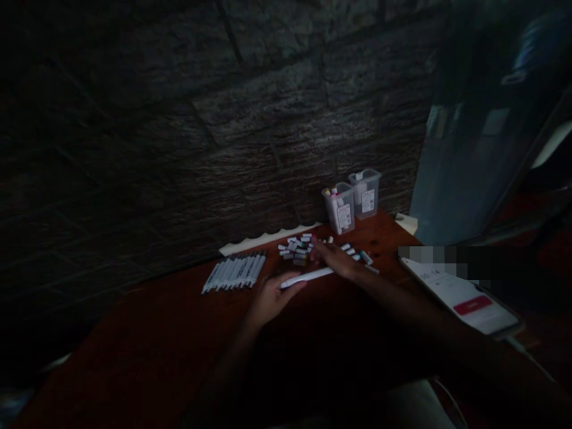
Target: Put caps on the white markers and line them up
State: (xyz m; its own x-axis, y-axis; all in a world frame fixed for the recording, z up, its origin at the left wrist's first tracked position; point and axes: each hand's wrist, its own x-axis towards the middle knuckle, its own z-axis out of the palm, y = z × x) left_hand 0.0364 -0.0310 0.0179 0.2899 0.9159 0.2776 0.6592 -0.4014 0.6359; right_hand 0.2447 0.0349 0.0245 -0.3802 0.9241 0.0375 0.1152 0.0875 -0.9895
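My left hand (pixel 273 299) is closed around one end of a white marker (pixel 313 275), which lies nearly level above the table and points right. The marker's far end passes by the palm side of my right hand (pixel 334 256). That hand reaches over a pile of short marker caps (pixel 295 249), its fingers bent down among them. Dim light hides its fingertips, so what they pinch is not clear. To the left, a row of white markers (pixel 235 271) with dark ends lies side by side. More caps (pixel 353 251) lie scattered beyond my right wrist.
Two clear plastic bins stand by the wall, the nearer bin (pixel 349 229) holding several markers and the farther bin (pixel 376 205) behind it. A phone (pixel 485 319) with a lit timer lies at the right edge. A scalloped white strip (pixel 254 243) runs along the brick wall (pixel 179 167).
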